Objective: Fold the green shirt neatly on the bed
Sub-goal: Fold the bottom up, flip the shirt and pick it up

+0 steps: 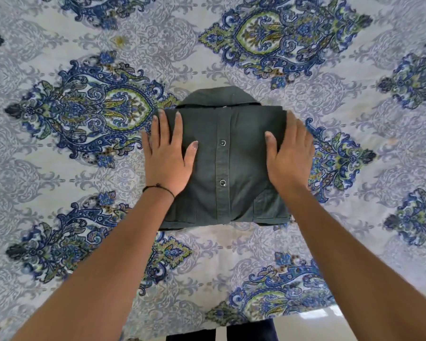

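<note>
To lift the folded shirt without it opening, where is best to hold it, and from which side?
Probably by its two side edges, one hand from each side, fingers slid underneath. The shirt lies as a flat rectangle, collar away from the person, with its left and right edges folded under. The left hand and right hand already rest flat by those edges.

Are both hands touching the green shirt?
Touching. The head view shows the left hand and right hand lying flat on the folded green shirt, palms down.
</note>
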